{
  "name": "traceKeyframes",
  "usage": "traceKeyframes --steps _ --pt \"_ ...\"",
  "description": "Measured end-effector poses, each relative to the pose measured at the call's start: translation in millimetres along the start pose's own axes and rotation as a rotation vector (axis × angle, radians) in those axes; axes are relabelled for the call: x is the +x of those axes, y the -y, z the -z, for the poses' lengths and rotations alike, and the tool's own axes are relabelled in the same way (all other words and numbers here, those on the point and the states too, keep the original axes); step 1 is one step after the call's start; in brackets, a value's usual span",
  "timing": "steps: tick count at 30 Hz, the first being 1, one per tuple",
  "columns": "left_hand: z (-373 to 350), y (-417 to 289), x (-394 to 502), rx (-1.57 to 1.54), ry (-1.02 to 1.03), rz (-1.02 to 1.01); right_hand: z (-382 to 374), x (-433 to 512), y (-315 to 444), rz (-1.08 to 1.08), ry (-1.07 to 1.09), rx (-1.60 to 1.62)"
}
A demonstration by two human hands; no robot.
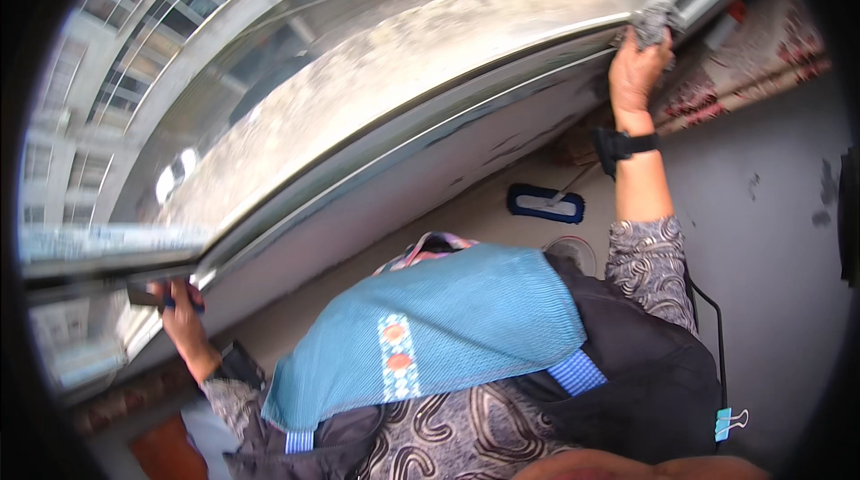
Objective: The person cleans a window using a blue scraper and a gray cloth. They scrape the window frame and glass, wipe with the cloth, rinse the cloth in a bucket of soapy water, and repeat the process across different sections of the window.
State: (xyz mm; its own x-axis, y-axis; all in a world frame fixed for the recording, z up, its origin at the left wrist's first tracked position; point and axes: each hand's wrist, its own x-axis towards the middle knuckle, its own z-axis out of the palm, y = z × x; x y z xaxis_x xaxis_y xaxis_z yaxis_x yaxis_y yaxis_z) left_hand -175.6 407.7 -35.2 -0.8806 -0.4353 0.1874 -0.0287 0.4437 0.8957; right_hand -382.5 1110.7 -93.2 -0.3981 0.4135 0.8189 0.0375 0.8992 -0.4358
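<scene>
My right hand [638,70] is closed on a crumpled grey cloth [657,24] and presses it against the right end of the window frame [430,92]. At the frame's left end, my left hand [180,309] grips a dark blue handle; a flat, dark part, blurred, sticks out from it to the left, and I cannot tell what tool it is. Beyond the frame lies a stone-like ledge [376,70]. A teal apron [437,319] covers my front.
A blue-edged flat mop [545,203] lies on the floor below the window wall. Near it stands a round container [575,253], partly hidden by my clothing. A flowered curtain [746,70] hangs at the right. Buildings [148,43] show outside.
</scene>
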Motion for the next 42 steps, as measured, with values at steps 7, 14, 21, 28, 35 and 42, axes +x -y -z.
traceKeyframes --steps 7,14,21,28,35,42 --pt "-10.3 -16.2 -5.7 -0.038 0.006 0.030 27.7 -75.7 110.9 0.210 0.108 0.143" --pt "-19.7 -29.7 -7.9 -0.052 0.053 -0.027 59.9 -124.4 215.7 0.549 0.258 0.263" --pt "-20.6 -30.8 -10.6 -0.158 0.175 -0.211 77.4 -176.3 322.7 0.847 0.411 0.263" --pt "19.1 -7.5 -20.8 -0.030 0.380 -0.366 92.8 -202.4 413.9 0.993 0.500 0.423" --pt "76.1 29.1 -19.2 -0.120 0.353 -0.253 115.3 -162.5 466.5 0.752 0.250 0.745" --pt "109.1 42.9 -11.8 -0.191 0.324 -0.320 163.0 84.2 599.9 1.052 -0.284 0.701"
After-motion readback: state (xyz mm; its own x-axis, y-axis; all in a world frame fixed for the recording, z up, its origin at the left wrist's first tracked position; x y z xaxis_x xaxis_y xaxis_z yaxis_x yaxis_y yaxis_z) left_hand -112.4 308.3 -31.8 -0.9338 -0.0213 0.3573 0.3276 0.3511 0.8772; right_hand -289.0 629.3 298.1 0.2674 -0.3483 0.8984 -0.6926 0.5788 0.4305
